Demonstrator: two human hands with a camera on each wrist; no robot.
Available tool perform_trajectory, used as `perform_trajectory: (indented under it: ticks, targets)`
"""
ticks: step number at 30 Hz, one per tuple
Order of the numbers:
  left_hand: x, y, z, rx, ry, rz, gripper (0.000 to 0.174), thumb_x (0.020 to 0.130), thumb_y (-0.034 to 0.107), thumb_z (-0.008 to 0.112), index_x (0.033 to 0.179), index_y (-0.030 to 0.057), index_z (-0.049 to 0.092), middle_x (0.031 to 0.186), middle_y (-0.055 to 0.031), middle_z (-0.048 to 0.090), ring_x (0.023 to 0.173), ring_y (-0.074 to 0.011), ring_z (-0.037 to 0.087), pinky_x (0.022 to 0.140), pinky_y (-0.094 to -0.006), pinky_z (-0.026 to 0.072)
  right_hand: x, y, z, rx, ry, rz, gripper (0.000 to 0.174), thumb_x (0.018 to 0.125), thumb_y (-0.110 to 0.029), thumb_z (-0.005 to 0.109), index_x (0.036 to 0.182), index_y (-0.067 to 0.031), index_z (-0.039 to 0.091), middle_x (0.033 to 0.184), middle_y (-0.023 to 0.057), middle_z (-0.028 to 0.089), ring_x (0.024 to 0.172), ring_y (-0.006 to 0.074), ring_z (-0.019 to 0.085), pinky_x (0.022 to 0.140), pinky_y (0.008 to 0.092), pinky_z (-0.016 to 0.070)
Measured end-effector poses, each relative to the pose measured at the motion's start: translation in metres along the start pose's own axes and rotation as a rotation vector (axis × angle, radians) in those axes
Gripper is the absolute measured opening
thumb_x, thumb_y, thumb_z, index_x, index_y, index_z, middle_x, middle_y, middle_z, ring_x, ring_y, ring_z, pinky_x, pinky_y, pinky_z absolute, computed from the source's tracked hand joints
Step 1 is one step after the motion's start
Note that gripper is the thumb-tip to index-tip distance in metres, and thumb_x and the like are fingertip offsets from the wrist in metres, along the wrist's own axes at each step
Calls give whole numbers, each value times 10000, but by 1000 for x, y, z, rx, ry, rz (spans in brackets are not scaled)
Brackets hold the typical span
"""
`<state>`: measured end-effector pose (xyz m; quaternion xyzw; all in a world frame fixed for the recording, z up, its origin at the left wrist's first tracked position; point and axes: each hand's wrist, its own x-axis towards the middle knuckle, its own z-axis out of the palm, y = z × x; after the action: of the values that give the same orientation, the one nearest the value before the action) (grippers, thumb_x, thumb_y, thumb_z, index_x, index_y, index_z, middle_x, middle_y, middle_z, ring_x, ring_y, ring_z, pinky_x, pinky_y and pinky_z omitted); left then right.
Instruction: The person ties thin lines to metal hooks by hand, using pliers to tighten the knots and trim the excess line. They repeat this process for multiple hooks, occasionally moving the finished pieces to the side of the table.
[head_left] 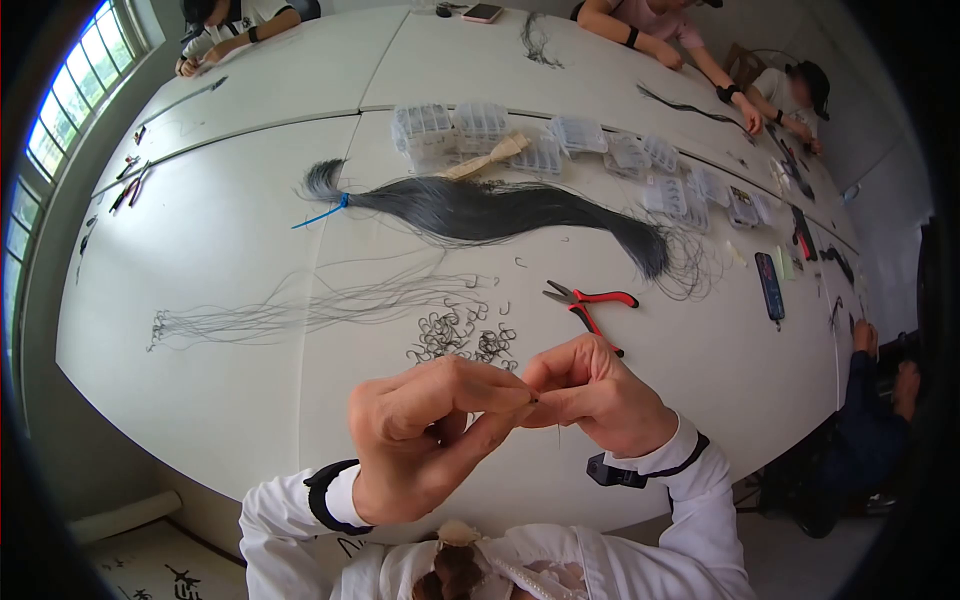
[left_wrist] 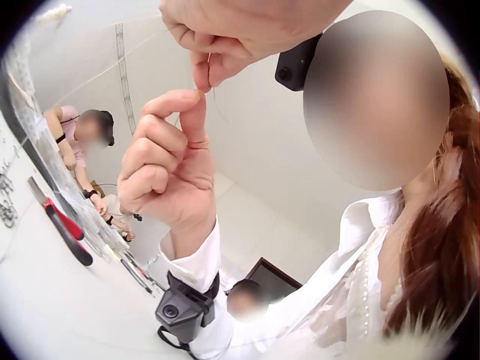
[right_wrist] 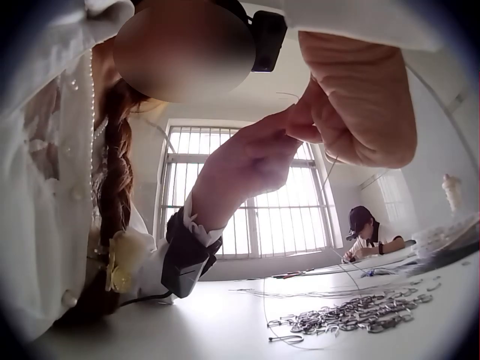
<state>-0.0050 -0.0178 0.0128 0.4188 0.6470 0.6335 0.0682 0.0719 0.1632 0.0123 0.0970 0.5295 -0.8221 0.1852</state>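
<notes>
Both hands meet fingertip to fingertip over the table's near side. My left hand (head_left: 430, 430) pinches a tiny dark piece between thumb and forefinger. My right hand (head_left: 600, 395), its fingers curled, pinches at the same spot. A thin line (right_wrist: 330, 171) hangs from the fingers in the right wrist view; what the fingertips hold is mostly hidden. Just beyond the hands lies a pile of metal hooks (head_left: 440, 337). To its left, fine lines (head_left: 330, 308) with hooks at their ends stretch across the table.
Red-handled pliers (head_left: 590, 297) lie open right of the hooks. Behind them is a dark bundle of strands (head_left: 480, 210) tied with a blue tie (head_left: 344, 200). Clear plastic boxes (head_left: 425, 130) stand farther back. A phone (head_left: 769, 287) lies at the right. Other people sit around the table.
</notes>
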Motion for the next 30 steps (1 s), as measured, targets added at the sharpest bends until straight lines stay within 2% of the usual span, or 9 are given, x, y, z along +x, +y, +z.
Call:
perform_trajectory:
  ticks: [4, 6, 9, 11, 13, 20, 27, 29, 30]
  targets:
    - [-2, -1, 2, -228, 52, -126, 131, 726, -113, 654, 776, 6, 631, 804, -49, 667, 453, -18, 378, 407, -183, 275, 6, 3, 0, -80, -14, -124, 154, 838, -143, 667, 933, -21, 676, 851, 26, 665, 748, 67, 576, 654, 202, 404]
    - [-1, 0, 3, -238, 73, -170, 128, 726, -114, 654, 765, 4, 627, 803, -49, 664, 451, -16, 362, 407, -186, 266, 7, -8, 1, -734, 224, -485, 190, 833, -186, 674, 965, -50, 672, 926, 11, 650, 852, 94, 557, 725, 256, 384]
    - [-1, 0, 3, -178, 101, -115, 134, 719, -118, 662, 755, 5, 622, 789, -51, 661, 446, -19, 358, 403, -195, 267, -6, -22, 0, -510, 205, -503, 228, 819, -224, 684, 985, -69, 665, 974, 1, 632, 947, 110, 535, 800, 306, 372]
    - [0, -1, 3, -148, 101, -95, 140, 710, -120, 672, 758, 3, 623, 782, -54, 660, 446, -20, 361, 404, -196, 272, -10, -22, 4, -546, 205, -527, 218, 778, -201, 725, 950, -74, 676, 919, 3, 642, 893, 116, 553, 785, 293, 381]
    - [0, -2, 4, -147, 91, -90, 140, 709, -119, 673, 759, 1, 624, 777, -54, 660, 444, -20, 360, 405, -195, 274, -10, -21, 10, -828, 191, -679, 224, 725, -154, 771, 913, -74, 681, 868, 11, 647, 824, 123, 560, 769, 277, 377]
    - [-1, -1, 5, -177, 50, -155, 121, 727, -107, 672, 785, -9, 631, 768, -42, 655, 434, -10, 346, 406, -190, 273, -10, -21, 10, -887, 283, -731, 99, 694, -56, 760, 754, -71, 683, 713, -10, 643, 716, 118, 545, 760, 268, 366]
    - [-1, 0, 2, -275, 36, -234, 106, 740, -100, 668, 791, -15, 630, 776, -31, 658, 446, 9, 332, 410, -182, 262, -15, -28, 1, -895, 319, -683, 157, 678, -76, 746, 814, -76, 668, 795, 23, 642, 778, 139, 549, 784, 275, 359]
    - [1, 6, -2, -238, -34, -305, 118, 753, -141, 643, 824, -60, 594, 839, -143, 645, 729, -134, 637, 588, -202, 486, -16, -30, 4, -645, 396, -790, 328, 642, -150, 770, 936, -67, 650, 911, 68, 631, 859, 184, 549, 817, 276, 357]
    - [1, 5, 0, -239, -33, -304, 118, 753, -141, 643, 824, -60, 594, 839, -143, 645, 729, -134, 637, 588, -202, 486, -18, -32, 2, -651, 348, -790, 461, 616, -190, 778, 1025, -47, 622, 998, 104, 613, 915, 220, 542, 836, 293, 367]
